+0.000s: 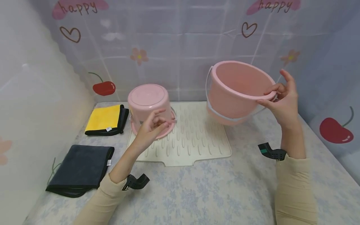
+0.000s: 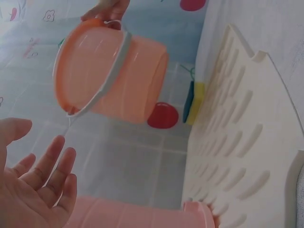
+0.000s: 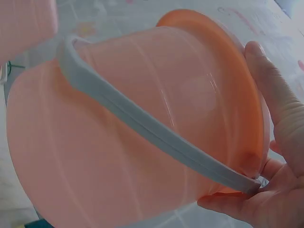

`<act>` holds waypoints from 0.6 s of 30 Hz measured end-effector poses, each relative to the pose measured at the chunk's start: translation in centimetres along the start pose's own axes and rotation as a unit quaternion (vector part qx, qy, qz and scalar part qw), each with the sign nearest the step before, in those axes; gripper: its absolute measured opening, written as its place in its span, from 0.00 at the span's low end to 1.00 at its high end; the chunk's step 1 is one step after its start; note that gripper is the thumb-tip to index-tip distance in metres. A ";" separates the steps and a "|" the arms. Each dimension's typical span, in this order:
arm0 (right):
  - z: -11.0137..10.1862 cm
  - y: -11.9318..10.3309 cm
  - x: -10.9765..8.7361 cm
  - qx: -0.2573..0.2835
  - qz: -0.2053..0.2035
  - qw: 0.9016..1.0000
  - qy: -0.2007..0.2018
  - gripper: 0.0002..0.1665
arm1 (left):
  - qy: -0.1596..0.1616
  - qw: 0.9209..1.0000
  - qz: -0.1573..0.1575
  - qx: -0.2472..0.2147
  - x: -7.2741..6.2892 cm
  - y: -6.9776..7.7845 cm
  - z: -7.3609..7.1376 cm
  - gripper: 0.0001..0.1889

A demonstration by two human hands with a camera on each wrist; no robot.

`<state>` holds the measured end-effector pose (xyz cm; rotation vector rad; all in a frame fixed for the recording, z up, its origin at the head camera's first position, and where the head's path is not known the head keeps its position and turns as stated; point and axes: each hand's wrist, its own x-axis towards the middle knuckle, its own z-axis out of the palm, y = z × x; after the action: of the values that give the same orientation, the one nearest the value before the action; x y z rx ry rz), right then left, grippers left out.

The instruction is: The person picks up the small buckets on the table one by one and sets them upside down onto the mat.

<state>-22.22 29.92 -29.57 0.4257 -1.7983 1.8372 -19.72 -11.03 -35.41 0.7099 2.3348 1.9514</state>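
My right hand (image 1: 284,103) pinches the rim of a pink plastic bucket (image 1: 233,104) at the right, thumb outside and fingers over the edge. This bucket is tilted above the right part of a white draining board (image 1: 197,137), and its pale handle (image 3: 142,126) hangs across its side. A second, smaller-looking pink bucket (image 1: 146,100) stands upside down on the left part of the board. In front of it is my left hand (image 1: 153,126), fingers loosely bent and holding nothing. In the left wrist view, the left palm (image 2: 38,190) shows with its fingers spread.
Left of the board lie a folded yellow cloth with black edging (image 1: 104,120) and, nearer, a folded dark grey cloth (image 1: 81,167). A printed curtain (image 1: 180,40) hangs behind, and walls stand at both sides. A flower-patterned tablecloth (image 1: 191,193) covers the surface.
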 end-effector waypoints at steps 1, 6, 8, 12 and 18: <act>0.5 -0.1 -0.1 0.019 -0.004 1.000 -0.017 0.55 | 0.002 1.000 0.003 0.004 0.0 0.0 0.0 0.27; 2.9 -0.2 -0.6 0.131 -0.031 0.986 -0.102 0.54 | 0.013 0.999 0.031 0.019 0.1 -0.3 -0.2 0.32; 3.6 -0.2 -0.8 0.168 -0.036 0.977 -0.126 0.52 | 0.018 0.999 0.047 0.016 0.1 -0.3 -0.2 0.35; 4.6 -0.4 -1.1 0.221 -0.034 0.962 -0.158 0.51 | 0.029 0.997 0.074 0.015 0.2 -0.3 -0.3 0.40; 5.3 -0.6 -1.5 0.249 -0.037 0.951 -0.180 0.52 | 0.022 0.994 0.105 0.036 0.1 -0.5 -0.3 0.48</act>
<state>-21.36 24.46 -29.61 1.0614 -1.4774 2.2656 -20.03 -11.37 -35.75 0.9632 2.4584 1.9878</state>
